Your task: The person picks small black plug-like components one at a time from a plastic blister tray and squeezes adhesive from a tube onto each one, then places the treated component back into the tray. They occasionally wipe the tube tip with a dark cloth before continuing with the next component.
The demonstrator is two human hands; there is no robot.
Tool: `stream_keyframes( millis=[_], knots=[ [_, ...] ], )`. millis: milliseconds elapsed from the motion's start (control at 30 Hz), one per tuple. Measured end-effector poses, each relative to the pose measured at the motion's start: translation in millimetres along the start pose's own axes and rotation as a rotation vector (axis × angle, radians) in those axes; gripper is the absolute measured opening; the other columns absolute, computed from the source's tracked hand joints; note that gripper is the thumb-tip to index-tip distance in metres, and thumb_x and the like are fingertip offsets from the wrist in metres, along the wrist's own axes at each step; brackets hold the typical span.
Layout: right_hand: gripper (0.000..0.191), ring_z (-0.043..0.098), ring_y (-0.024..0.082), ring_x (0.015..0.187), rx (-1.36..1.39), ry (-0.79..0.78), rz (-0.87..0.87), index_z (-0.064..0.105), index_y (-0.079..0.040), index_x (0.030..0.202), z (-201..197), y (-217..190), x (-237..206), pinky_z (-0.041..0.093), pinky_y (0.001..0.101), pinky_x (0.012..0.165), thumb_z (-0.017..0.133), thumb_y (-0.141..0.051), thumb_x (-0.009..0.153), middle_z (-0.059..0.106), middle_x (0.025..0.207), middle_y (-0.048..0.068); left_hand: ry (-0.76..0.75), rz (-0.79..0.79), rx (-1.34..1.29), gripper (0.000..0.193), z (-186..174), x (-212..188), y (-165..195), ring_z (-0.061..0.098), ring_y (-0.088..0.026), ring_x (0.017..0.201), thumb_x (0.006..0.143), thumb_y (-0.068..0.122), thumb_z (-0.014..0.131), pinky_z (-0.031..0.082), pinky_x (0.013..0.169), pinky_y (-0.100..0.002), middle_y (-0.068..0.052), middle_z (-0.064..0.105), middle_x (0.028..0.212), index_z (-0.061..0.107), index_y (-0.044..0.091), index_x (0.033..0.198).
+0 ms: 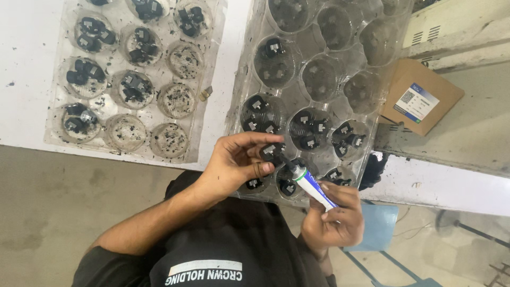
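While both hands grip, left [234, 165] a black part [272, 152], right [334, 218] a tube [311, 186], clear trays [319, 79] crowd around

Left hand [234, 165] pinches small black part [272, 152]; right hand [332, 218] holds white tube [311, 185], nozzle touching part, over clear tray [249, 64] on white worktop [26, 64].

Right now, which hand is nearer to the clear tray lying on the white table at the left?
Left. The left hand, pinching a small black part, is just beside that tray's near corner; the right hand, holding a tube, is farther away.
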State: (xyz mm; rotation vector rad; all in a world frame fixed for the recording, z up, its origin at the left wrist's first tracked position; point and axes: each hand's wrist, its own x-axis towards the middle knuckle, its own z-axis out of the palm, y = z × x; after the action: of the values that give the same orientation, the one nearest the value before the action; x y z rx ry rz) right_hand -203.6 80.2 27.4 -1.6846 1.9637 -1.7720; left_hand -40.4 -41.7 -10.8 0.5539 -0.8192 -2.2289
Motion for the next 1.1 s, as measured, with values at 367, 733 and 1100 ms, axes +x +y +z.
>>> stream_keyframes(
  millis=[367, 733, 1100],
  knots=[
    [0.042, 0.068, 0.028, 0.088, -0.039, -0.026, -0.043, 0.040, -0.006, 0.083, 0, 0, -1, 0.066, 0.0402, 0.070, 0.075, 0.016, 0.085, 0.062, 0.092, 0.016, -0.097, -0.087, -0.080, 0.045, -2, -7, -11, 0.069, -0.011, 0.102, 0.096, 0.000, 0.072, 0.058, 0.092, -0.027, -0.006, 0.073, 0.115, 0.061, -0.004, 0.140],
    [0.046, 0.068, 0.027, 0.085, -0.051, -0.027, 0.001, 0.038, -0.007, 0.081, 4, -1, -1, 0.065, 0.0400, 0.072, 0.078, 0.016, 0.084, 0.061, 0.092, 0.015, -0.051, -0.113, -0.113, 0.043, -9, -8, -16, 0.072, -0.013, 0.095, 0.097, 0.000, 0.068, 0.060, 0.086, -0.028, -0.008, 0.074, 0.111, 0.060, -0.005, 0.138],
    [0.049, 0.070, 0.027, 0.090, -0.074, -0.086, 0.009, 0.035, -0.007, 0.074, 4, -4, 6, 0.063, 0.0370, 0.072, 0.077, 0.017, 0.083, 0.064, 0.090, 0.013, -0.106, -0.123, -0.230, 0.042, -18, -9, -18, 0.071, -0.014, 0.089, 0.101, 0.012, 0.069, 0.061, 0.086, -0.030, -0.008, 0.075, 0.103, 0.064, -0.005, 0.139]
  ],
)
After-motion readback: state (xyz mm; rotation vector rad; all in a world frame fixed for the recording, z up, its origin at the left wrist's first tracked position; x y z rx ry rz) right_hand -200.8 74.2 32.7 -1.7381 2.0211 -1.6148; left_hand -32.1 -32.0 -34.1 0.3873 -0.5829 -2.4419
